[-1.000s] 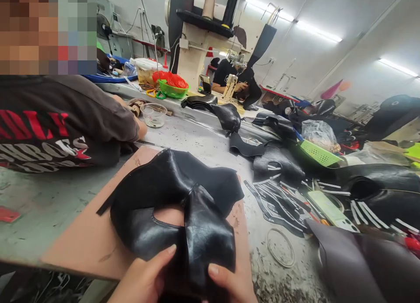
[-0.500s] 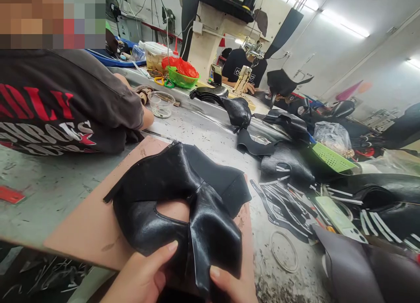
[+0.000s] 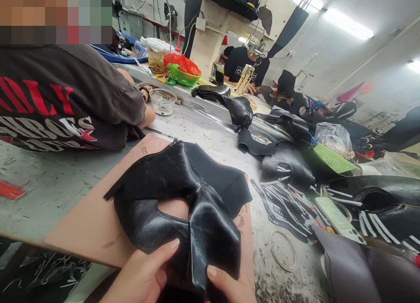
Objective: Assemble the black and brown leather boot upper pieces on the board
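A black leather shoe upper (image 3: 213, 220), with a stitched seam and an oval gap in its middle, lies across a pinkish board (image 3: 88, 207) on the bench. My left hand (image 3: 147, 268) grips its near edge, thumb on top and fingers curled beneath. Close by on the right, my right hand (image 3: 231, 283) pinches the near end of the same upper, its thumb pressed on the leather. The undersides of both grips are hidden. Through the gap, the board's surface shows.
Black cut pieces with white strips (image 3: 285, 207), a ring of white tape (image 3: 284, 250) and a pale green phone (image 3: 339, 217) lie to the right. A person in a dark shirt (image 3: 65, 97) sits at left. Beyond the bench stands a sewing machine (image 3: 213, 32) with another person behind it.
The view has shifted slightly. My right thumb and the upper's near flap have moved a little to the left; both hands keep hold of it.
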Tool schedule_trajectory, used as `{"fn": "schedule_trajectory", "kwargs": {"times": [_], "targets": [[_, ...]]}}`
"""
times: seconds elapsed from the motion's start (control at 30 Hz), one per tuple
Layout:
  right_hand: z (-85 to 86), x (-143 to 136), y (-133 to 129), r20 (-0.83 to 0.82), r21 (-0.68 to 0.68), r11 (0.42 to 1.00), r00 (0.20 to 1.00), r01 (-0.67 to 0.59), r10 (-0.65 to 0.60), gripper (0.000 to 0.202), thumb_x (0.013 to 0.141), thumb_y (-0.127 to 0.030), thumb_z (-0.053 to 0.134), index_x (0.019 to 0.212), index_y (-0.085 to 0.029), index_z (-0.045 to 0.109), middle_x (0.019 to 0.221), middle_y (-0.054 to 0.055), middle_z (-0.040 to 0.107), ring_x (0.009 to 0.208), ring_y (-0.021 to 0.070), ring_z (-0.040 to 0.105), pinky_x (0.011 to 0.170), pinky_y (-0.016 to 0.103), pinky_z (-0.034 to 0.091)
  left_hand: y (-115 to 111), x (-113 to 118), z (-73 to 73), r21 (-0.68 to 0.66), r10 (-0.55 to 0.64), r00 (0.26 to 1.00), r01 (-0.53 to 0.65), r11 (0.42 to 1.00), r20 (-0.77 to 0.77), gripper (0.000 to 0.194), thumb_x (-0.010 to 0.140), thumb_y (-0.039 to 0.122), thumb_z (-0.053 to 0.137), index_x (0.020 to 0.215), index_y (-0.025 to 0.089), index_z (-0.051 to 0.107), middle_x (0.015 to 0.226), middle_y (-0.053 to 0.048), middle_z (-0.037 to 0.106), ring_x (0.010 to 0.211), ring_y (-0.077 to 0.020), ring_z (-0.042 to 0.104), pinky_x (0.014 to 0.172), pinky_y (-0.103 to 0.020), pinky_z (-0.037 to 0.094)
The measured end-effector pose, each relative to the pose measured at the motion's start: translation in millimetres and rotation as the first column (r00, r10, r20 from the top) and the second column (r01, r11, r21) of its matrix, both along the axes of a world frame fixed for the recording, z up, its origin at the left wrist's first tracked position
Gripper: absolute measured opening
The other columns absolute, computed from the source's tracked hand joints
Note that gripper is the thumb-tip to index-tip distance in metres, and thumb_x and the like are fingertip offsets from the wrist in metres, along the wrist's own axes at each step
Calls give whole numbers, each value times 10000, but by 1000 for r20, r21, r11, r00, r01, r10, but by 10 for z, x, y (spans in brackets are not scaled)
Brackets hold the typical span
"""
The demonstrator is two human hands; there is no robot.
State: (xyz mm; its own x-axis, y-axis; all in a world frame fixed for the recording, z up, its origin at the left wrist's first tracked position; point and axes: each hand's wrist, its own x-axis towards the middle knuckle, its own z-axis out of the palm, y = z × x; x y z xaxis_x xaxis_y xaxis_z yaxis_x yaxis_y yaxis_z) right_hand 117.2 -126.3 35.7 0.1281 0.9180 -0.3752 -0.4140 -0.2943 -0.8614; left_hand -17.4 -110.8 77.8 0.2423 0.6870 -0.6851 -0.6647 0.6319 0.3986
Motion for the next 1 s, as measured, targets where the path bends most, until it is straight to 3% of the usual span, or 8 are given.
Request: {"fn": "schedule_trajectory", "kwargs": {"times": [0.1, 0.27, 0.4, 0.57, 0.77, 0.9, 1.0], "targets": [[6, -13, -30, -43, -32, 999, 998, -39, 38, 952, 584, -309, 759, 1418, -284, 302, 725, 21, 668, 391, 148, 531, 292, 246, 446, -3, -16, -29, 3, -16, 1000, 16, 1000, 10, 344, 628, 319, 750, 925, 161, 680, 779, -81, 722, 728, -314, 674, 549, -378, 551], [14, -15, -63, 38, -7, 1000, 999, -27, 27, 894, 624, -301, 765, 1407, -254, 336, 725, 20, 681, 566, 216, 630, 338, 247, 480, -10, -60, -113, 47, -33, 999, 33, 998, 0, 360, 644, 345, 758, 944, 161, 682, 833, -85, 724, 786, -310, 674, 564, -365, 566], [0, -20, -103, 140, -67, 998, 990, -15, 24, 833, 627, -331, 784, 1362, -235, 403, 781, 31, 705, 537, 204, 628, 365, 261, 511, -6, -85, -177, 57, -67, 998, 68, 996, -11, 357, 638, 371, 762, 916, 161, 682, 933, -91, 718, 841, -330, 664, 594, -393, 572], [-11, -37, -155, 221, -130, 991, 975, 34, -4, 948, 638, -336, 792, 1424, -236, 272, 731, 9, 693, 442, 178, 592, 387, 283, 538, -11, -95, -240, 99, -72, 997, 76, 992, -40, 350, 671, 372, 738, 945, 160, 687, 982, -86, 710, 890, -322, 652, 629, -381, 576], [-76, -72, -258, 242, -118, 993, 970, 28, 2, 956, 683, -492, 740, 1449, -230, 232, 762, 36, 697, 452, 217, 604, 462, 362, 560, -45, -25, -215, 113, -69, 986, 87, 990, -153, 469, 604, 309, 791, 1041, 192, 668, 975, -56, 720, 936, -299, 645, 682, -348, 572], [-115, -104, -264, 265, -84, 995, 964, 50, -26, 844, 671, -524, 734, 1378, -245, 366, 881, 63, 703, 548, 236, 631, 485, 368, 561, -30, 16, -244, 114, -50, 967, 80, 990, -251, 508, 565, 297, 808, 1037, 178, 668, 926, -58, 732, 975, -299, 636, 746, -342, 563], [-140, -5, -186, 339, 22, 997, 938, 76, -79, 689, 598, -481, 792, 1192, -236, 542, 969, 69, 695, 843, 281, 651, 686, 365, 567, -7, 7, -253, 145, -22, 952, 69, 987, -305, 489, 564, 285, 808, 1023, 191, 670, 961, -45, 725, 1023, -284, 619, 818, -321, 543]]}}
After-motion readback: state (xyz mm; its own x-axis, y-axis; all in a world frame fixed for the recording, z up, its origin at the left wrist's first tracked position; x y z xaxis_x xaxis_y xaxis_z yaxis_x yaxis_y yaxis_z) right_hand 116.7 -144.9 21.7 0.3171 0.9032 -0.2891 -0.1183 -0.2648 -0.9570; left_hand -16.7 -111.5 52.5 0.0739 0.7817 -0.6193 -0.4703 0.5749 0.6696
